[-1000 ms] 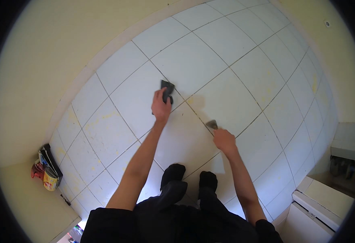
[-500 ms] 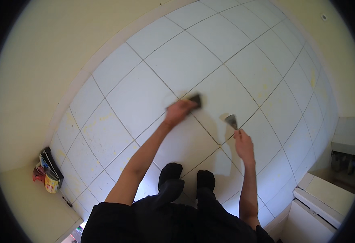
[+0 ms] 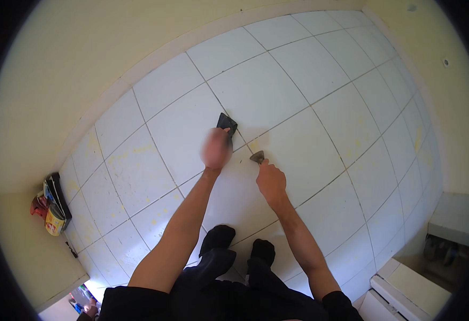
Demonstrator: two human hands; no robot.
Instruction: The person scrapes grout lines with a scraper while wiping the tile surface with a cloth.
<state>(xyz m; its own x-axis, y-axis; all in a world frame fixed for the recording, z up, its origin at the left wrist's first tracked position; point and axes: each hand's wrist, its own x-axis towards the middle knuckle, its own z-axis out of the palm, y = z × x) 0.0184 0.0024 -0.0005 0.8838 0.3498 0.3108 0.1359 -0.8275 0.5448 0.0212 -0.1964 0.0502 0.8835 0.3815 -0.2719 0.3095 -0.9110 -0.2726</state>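
My left hand (image 3: 216,150), blurred by motion, grips a black flat pad (image 3: 227,123) with angular corners; its exact kind does not show. The pad is at or just above the white tiled floor (image 3: 183,115), beside a grout line. In my right hand (image 3: 272,179) is a putty knife (image 3: 257,157), fingers closed round its handle, the grey blade pointing up and left toward the pad. I cannot tell whether the blade touches the tile. A faint yellow smear (image 3: 253,145) lies just beyond the blade.
Yellow marks (image 3: 133,152) dot the tiles at left and right. Against the left wall stand a yellow can (image 3: 57,219), a red object (image 3: 39,207) and a black item (image 3: 57,195). My dark-socked feet (image 3: 217,239) are close below. A white cabinet (image 3: 411,283) sits at lower right.
My right hand has moved left with the putty knife, closer to the pad. My left hand has drawn left with the pad, which now points away from me. The view has shifted slightly.
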